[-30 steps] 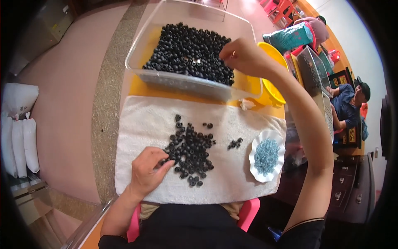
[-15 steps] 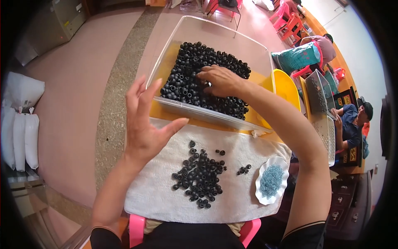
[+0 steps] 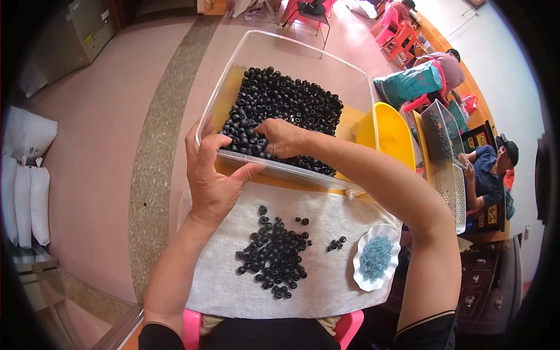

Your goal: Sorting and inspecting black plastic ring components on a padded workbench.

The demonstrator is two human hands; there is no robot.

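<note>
- Head view: the left hand (image 3: 213, 175) is at the near left corner of a clear plastic tub (image 3: 286, 174), its fingers around the corner and its thumb spread apart from them along the front wall; how firmly it presses cannot be told.
- The right hand (image 3: 283, 139) reaches into the tub, fingers down among the black beads (image 3: 291, 96); its fingertips are hidden, so whether they pinch a bead cannot be told.
- Those beads cover much of the tub's bottom.
- Nearer the person, a white towel (image 3: 332, 286) carries a loose heap of black beads (image 3: 274, 251) and, to its right, a small cluster (image 3: 335, 244).
- At the towel's right side stands a white wavy-edged dish (image 3: 358, 267) holding small blue beads (image 3: 376, 258).
- Just right of the tub is a yellow basin (image 3: 402, 137).
- Farther right, a co-worker (image 3: 487, 169) in a dark cap sits by a white basket with holes (image 3: 452, 192).
- White sacks (image 3: 39, 204) stand at far left.
</note>
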